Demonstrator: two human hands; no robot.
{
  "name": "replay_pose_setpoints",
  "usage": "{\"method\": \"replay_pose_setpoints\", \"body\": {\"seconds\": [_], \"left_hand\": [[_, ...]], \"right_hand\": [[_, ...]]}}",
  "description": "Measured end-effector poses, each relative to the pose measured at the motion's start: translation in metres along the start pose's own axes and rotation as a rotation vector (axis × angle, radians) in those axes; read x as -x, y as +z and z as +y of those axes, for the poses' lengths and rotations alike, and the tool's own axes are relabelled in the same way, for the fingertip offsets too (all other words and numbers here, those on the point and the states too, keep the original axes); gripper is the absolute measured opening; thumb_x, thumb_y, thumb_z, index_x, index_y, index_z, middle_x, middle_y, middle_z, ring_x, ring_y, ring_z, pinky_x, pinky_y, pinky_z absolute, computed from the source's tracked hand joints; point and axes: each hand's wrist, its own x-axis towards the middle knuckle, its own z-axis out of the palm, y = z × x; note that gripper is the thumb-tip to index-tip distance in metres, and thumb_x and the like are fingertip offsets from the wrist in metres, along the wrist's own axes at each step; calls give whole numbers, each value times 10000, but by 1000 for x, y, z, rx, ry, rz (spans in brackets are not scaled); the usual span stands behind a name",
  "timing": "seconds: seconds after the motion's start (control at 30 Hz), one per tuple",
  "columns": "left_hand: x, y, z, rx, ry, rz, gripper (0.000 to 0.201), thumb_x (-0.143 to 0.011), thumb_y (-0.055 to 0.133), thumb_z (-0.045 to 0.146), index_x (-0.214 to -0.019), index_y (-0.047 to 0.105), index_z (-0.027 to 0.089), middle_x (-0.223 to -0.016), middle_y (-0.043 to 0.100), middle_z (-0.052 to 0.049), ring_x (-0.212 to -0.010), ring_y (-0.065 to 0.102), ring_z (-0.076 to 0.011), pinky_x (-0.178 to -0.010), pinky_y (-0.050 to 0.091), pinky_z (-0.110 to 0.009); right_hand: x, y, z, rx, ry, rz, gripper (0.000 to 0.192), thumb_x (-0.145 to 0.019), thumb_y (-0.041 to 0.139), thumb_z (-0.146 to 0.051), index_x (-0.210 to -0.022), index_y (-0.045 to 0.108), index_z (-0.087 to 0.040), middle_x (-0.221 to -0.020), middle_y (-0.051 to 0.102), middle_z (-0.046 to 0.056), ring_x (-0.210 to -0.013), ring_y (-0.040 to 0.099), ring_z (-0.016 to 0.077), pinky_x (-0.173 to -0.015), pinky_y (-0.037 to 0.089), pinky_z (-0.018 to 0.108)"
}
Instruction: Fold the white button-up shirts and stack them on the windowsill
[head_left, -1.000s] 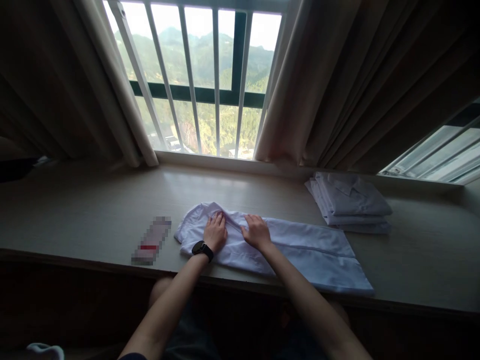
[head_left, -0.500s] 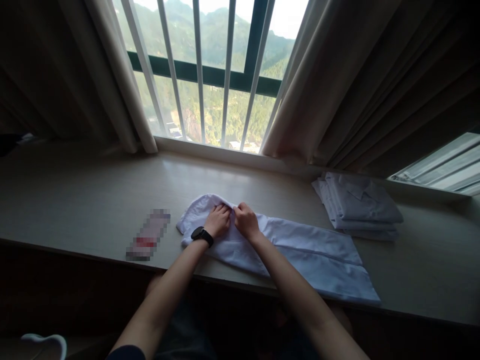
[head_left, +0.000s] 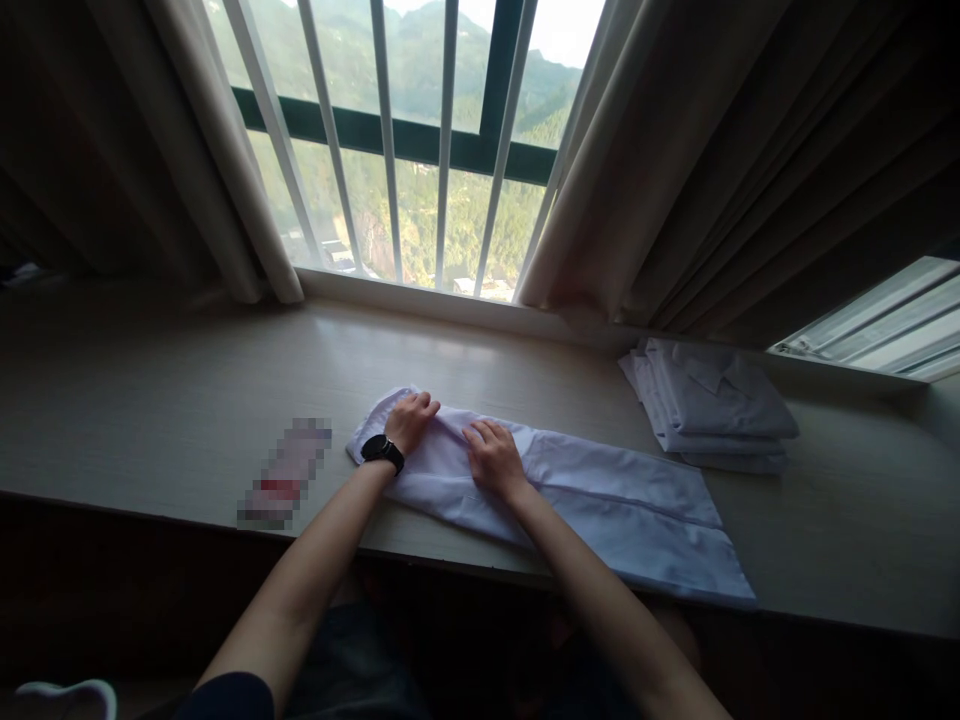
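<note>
A white shirt [head_left: 615, 500], folded into a long strip, lies across the sill-like counter with its rounded end to the left. At that end my left hand [head_left: 409, 420], a black watch on its wrist, has its fingers curled closed on the cloth's far edge. To its right, my right hand [head_left: 495, 457] rests palm down on the shirt, its fingers stretched out over the fabric. Part of the cloth beneath both hands is hidden.
Several folded white shirts [head_left: 720, 400] form a stack at the right. A blurred-out flat object [head_left: 289, 475] lies on the counter [head_left: 172, 410] at the left. Behind stand a barred window [head_left: 412, 190] and heavy curtains [head_left: 675, 170].
My left hand has moved left along the shirt's far edge. My right hand has gone from a closed grip on the edge to lying flat on the cloth, slightly lower.
</note>
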Motion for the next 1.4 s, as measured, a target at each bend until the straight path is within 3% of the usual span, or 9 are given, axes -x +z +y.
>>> {"method": "replay_pose_setpoints", "body": {"seconds": [0.2,0.37,0.57,0.73,0.9,1.0,1.13,1.23,1.4], "left_hand": [[-2,-11,-7,43,35,-76,327,-934,425,155,-1078,710,226,-1142,624,-153,-1119,532,-291,-959,411,-462],[9,-24,28,83,30,54,439,-872,557,260,-1303,635,232,-1418,538,-121,-1357,401,-345,-1131,290,-535],[18,6,32,103,-8,33,488,-992,380,422,-1457,504,337,-1563,429,-43,-1510,207,-332,-1195,6,-648],[16,21,12,116,-169,-53,523,-1011,298,438,-1502,434,318,-1605,356,-50,-1504,233,-319,-1177,69,-673],[29,-5,-2,37,-440,157,558,-1009,272,426,-1478,455,186,-1567,397,-155,-1457,313,-342,-1164,222,-602],[49,-21,-30,9,-669,83,595,-968,377,477,-1443,475,133,-1388,555,-231,-1272,514,-370,-1043,403,-555],[71,-33,-52,-54,-609,-11,532,-926,471,447,-1348,559,135,-1240,642,-200,-1125,599,-334,-960,478,-481],[76,-38,-22,-92,-469,103,567,-945,445,405,-1449,472,146,-1440,520,-194,-1288,497,-355,-1063,399,-526],[75,-23,91,-13,26,101,506,-988,390,399,-1486,461,342,-1600,364,-31,-1499,240,-322,-1210,89,-613]], "right_hand": [[52,14,6,56,243,47,541,-989,415,-309,-1517,413,-192,-1586,362,106,-1500,217,345,-1184,129,638],[63,20,7,26,247,1,517,-1043,303,-401,-1502,439,-206,-1564,401,95,-1486,278,320,-1196,150,605],[64,8,7,-4,203,-35,575,-1023,334,-504,-1516,415,-219,-1581,376,72,-1503,240,310,-1206,164,572],[67,5,7,-32,131,-49,709,-965,427,-600,-1533,382,-178,-1576,378,108,-1506,228,316,-1212,155,568],[68,9,6,-41,125,-29,699,-964,448,-582,-1542,371,-195,-1567,393,106,-1499,249,316,-1215,147,561],[68,9,6,-44,124,-28,670,-979,433,-555,-1540,373,-194,-1569,392,93,-1499,253,305,-1220,150,546],[68,10,7,-69,135,-6,608,-990,442,-503,-1522,408,-211,-1555,417,77,-1497,268,284,-1223,175,524],[64,12,6,-114,156,54,597,-965,502,-489,-1490,459,-208,-1523,467,78,-1476,316,282,-1217,221,497],[75,7,19,-142,301,238,448,-991,452,-387,-1344,607,-158,-1387,607,85,-1425,399,242,-1190,301,405]]}}
